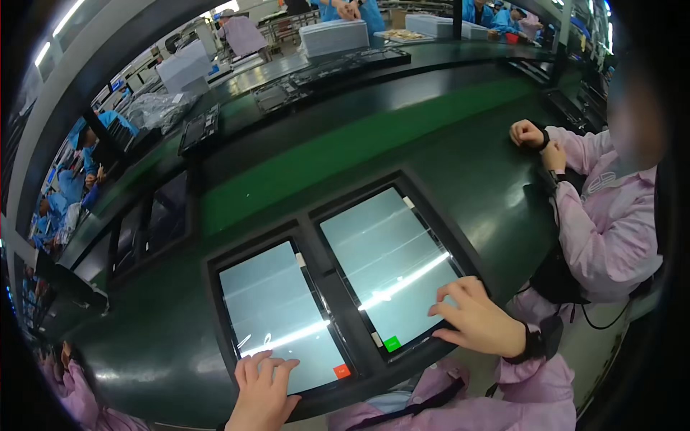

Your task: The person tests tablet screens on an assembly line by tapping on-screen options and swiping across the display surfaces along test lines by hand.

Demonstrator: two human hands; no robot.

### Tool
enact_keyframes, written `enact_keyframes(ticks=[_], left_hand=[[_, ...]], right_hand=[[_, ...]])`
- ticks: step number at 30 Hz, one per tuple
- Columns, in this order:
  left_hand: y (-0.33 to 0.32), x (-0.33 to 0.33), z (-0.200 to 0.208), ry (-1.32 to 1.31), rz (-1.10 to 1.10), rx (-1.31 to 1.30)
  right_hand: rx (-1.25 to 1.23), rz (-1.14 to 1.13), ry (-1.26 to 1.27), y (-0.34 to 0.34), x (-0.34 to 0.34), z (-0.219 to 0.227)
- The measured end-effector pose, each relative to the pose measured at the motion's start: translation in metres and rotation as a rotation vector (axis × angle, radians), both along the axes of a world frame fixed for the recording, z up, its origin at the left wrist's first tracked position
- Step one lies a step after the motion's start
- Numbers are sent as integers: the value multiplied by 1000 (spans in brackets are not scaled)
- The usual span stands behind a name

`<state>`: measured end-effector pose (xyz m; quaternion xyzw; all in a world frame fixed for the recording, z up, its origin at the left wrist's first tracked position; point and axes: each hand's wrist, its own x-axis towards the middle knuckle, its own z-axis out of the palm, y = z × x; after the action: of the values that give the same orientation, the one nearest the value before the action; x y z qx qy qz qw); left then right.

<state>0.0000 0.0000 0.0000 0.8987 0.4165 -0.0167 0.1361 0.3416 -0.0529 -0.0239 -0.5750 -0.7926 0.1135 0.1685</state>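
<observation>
Two tablets lie side by side in a black two-bay tray (335, 293) in front of me. Both screens are lit pale and cross-cut by bright reflections. The left tablet (269, 287) shows a small red box at its lower right corner and short white strokes near its lower left. Over that lower left part is my left hand (262, 391), fingers spread and nothing held. The right tablet (377, 248) has a green box at its lower left corner. My right hand (478, 320) hovers at its lower right edge, fingers bent but apart, holding nothing. Whether fingertips touch either screen cannot be told.
A green belt strip (287, 172) runs across the dark table beyond the tray. Another tray with dark tablets (169, 208) sits at left. A person in pink (611, 215) is at right, hands on the table. Trays of dark parts (330, 75) line the far side.
</observation>
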Motion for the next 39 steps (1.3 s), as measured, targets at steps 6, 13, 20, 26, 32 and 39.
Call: enact_keyframes(ticks=[6,13,20,26,32,39], left_hand=[[-9,6,-1,-10,-39,87],[-20,10,-4,-46,62,201],[-17,6,-14,-110,74,294],[5,-4,-14,-105,-153,136],[19,5,-7,30,-388,143],[19,12,-2,88,-440,200]], right_hand=[[-149,246,-117,31,1,9],[20,103,-73,14,-8,0],[74,90,-34,20,-6,-6],[31,163,-191,30,-11,-1],[50,175,-213,35,-12,-10],[166,225,-332,31,-10,-16]])
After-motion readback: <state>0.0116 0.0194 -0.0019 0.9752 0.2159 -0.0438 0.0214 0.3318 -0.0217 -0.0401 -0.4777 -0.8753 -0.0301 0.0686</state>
